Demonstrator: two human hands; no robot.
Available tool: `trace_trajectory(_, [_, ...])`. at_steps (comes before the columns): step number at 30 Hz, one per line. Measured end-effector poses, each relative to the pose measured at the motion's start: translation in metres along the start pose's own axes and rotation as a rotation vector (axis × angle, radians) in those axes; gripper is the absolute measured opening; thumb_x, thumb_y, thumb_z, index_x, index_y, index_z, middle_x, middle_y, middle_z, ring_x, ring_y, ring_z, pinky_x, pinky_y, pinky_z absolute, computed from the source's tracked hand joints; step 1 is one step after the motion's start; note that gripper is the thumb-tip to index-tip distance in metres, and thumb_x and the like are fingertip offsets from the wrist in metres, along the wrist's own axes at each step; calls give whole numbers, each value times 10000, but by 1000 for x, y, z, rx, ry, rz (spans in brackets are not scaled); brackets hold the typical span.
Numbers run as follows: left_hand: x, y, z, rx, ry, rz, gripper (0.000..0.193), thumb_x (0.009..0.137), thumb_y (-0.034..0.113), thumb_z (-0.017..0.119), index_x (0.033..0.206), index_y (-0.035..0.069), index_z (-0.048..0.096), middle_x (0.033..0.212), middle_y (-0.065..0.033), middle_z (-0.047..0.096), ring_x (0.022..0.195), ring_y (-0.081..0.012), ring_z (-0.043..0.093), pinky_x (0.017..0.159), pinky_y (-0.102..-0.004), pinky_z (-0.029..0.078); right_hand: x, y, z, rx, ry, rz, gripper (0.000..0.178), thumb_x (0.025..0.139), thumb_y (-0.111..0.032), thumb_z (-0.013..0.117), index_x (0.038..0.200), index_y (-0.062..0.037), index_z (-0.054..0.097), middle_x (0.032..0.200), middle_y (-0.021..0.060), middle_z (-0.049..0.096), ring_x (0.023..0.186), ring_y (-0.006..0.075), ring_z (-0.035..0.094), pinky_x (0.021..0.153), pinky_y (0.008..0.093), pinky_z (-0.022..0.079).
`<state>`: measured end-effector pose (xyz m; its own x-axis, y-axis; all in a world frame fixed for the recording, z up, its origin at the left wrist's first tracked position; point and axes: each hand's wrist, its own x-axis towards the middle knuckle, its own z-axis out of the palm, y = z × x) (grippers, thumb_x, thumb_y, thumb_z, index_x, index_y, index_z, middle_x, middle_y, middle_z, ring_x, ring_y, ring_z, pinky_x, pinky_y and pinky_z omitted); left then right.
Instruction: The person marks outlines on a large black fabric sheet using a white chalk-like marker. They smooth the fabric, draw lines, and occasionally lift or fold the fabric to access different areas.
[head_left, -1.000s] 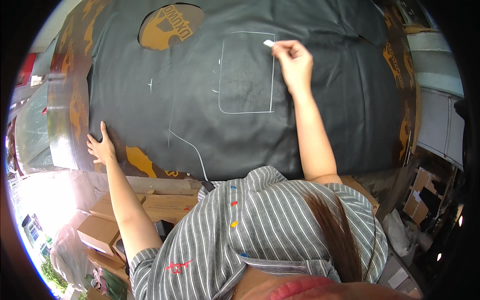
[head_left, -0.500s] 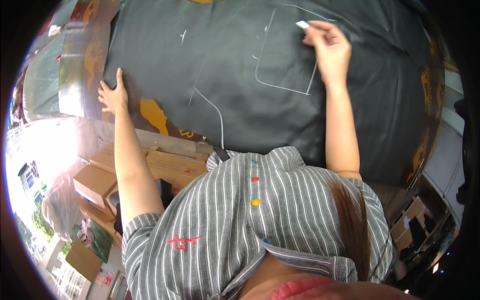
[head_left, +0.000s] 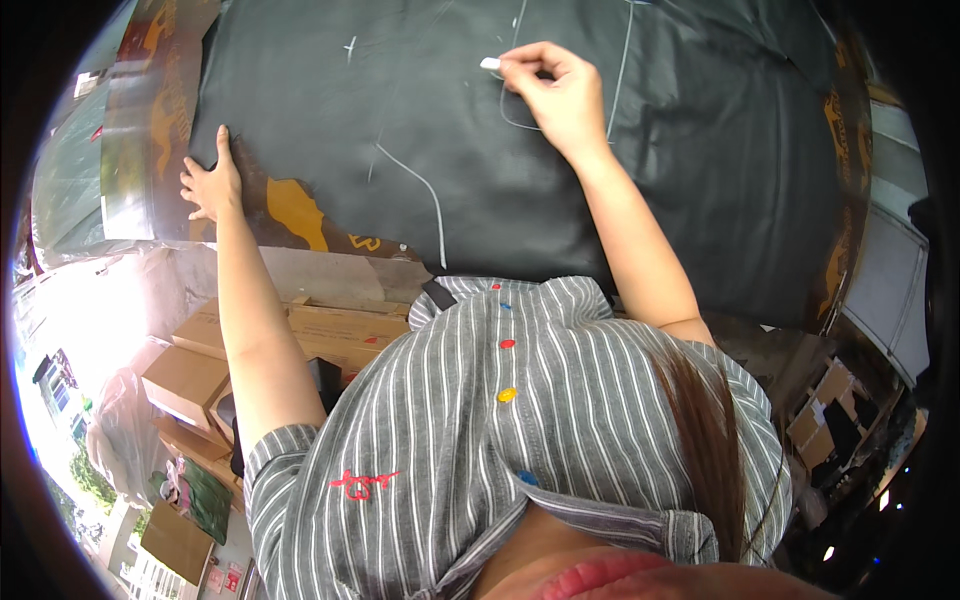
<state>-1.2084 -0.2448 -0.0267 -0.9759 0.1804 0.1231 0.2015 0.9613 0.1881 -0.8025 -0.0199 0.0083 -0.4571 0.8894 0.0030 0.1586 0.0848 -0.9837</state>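
A large black sheet that looks like leather [head_left: 700, 200] is spread over the work table, marked with white lines. Between the thumb and fingers of my right hand [head_left: 562, 100] is a small white piece of chalk [head_left: 490, 64]. It is over the left side of a drawn outline, part of which my hand covers. Whether the chalk touches the sheet I cannot tell. My left hand [head_left: 213, 187] lies flat at the sheet's left edge with fingers spread. A curved white line [head_left: 425, 185] runs down the sheet between my arms.
Brown-and-yellow patterned table covering [head_left: 297, 215] shows beyond the sheet's left edge. Cardboard boxes [head_left: 185, 380] are stacked below the table on the left, beside a clear plastic bag [head_left: 125, 440]. More cardboard [head_left: 820, 415] is low on the right.
My right hand has moved left with the chalk, from inside the outline to its left side. My left hand stays at the sheet's edge. The whole view has shifted slightly.
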Motion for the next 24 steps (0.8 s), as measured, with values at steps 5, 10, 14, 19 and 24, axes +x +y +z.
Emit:
trace_trajectory(5, [-2,11,-2,-13,0,21,1164,747,929,438,1573,119,317,1633,-184,249,1517,-391,184,1172,-688,86,12,-7,29,-62,-67,-104,168,902,-151,740,1012,-24,744,888,52,750,810,102,706,755,246,559])
trace_trajectory(10, [1,9,3,-3,-1,32,1180,739,940,425,1576,118,309,1632,-191,249,1520,-392,175,1164,-699,88,21,-1,73,-494,168,-319,159,839,-239,721,854,-83,744,734,31,703,727,212,669,686,357,540])
trace_trajectory(14, [-2,8,-3,-30,-7,9,1196,735,943,423,1581,108,290,1636,-188,241,1522,-394,161,1167,-700,65,2,-12,46,-213,52,-136,145,851,-182,752,911,-50,749,792,22,725,776,129,671,716,306,543])
trace_trajectory(19, [-2,8,0,-49,-5,12,1200,737,943,422,1579,98,288,1637,-186,237,1522,-397,157,1163,-707,52,-46,-2,-68,202,348,-50,165,928,-66,697,1062,31,707,943,58,731,858,122,680,765,254,555])
trace_trajectory(24, [-1,10,0,-69,-3,25,1222,724,947,434,1576,82,290,1636,-189,240,1518,-409,160,1158,-714,46,-102,22,-108,0,246,48,139,876,-117,766,926,6,726,838,26,719,766,73,648,678,224,511])
